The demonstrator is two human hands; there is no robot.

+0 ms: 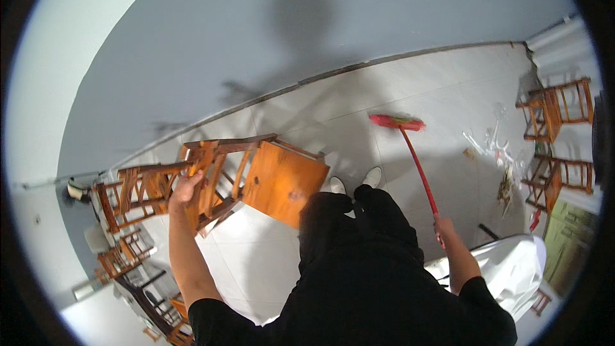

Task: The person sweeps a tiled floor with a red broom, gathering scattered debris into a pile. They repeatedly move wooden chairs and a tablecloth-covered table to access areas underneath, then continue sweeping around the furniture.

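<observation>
My left hand (pixel 186 189) is closed on the top of the backrest of a wooden chair (pixel 278 176), out to my left. The chair is tilted, with its orange-brown seat facing up near my legs. In my right hand (pixel 443 227) is the upper part of the red handle of a broom (pixel 419 170). Its red head (pixel 397 122) rests on the tiled floor ahead of my feet, with some green in the bristles. Fingers of both hands are partly hidden by the hands themselves.
A pile of litter (pixel 503 166), clear plastic and brownish scraps, lies on the floor to the right. Two wooden chairs (pixel 556 112) stand beyond it. A grey wall (pixel 211 45) runs along the far side. More chairs (pixel 125 250) stand at left; a white-covered table (pixel 512 266) is at right.
</observation>
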